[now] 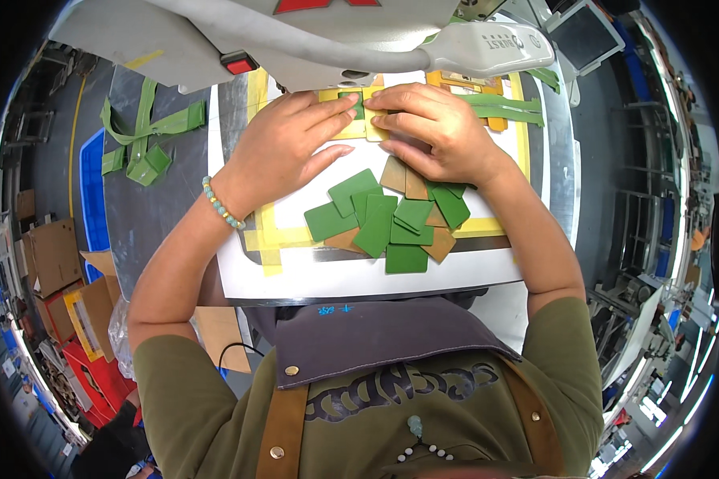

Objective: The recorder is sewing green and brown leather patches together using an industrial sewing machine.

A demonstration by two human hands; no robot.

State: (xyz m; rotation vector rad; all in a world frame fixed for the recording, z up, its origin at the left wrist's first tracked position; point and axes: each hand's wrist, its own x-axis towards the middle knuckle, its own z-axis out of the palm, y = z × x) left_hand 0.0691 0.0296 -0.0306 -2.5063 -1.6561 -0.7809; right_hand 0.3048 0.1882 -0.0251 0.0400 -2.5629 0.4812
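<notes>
Under a white machine head, a small green piece point(350, 104) lies on a yellow plate point(343, 128). My left hand point(287, 140) reaches in from the left, fingers stretched out, its fingertips resting at the green piece and plate. From the other side my right hand point(431, 128) lays its fingertips on the plate's right part, with the thumb apart below. Neither hand wraps round anything. Just nearer to me is a loose pile of flat rectangular pieces point(375, 227), green on some faces and tan on others. The pile's far right edge lies close below my right hand.
The white machine head point(327, 40) with its grey arm overhangs the work area. Green strips point(148, 128) lie at the left, and more green strips point(503, 108) at the right. Yellow tape point(284, 235) frames the white work surface. A blue bin point(94, 199) and cardboard boxes point(52, 255) stand left.
</notes>
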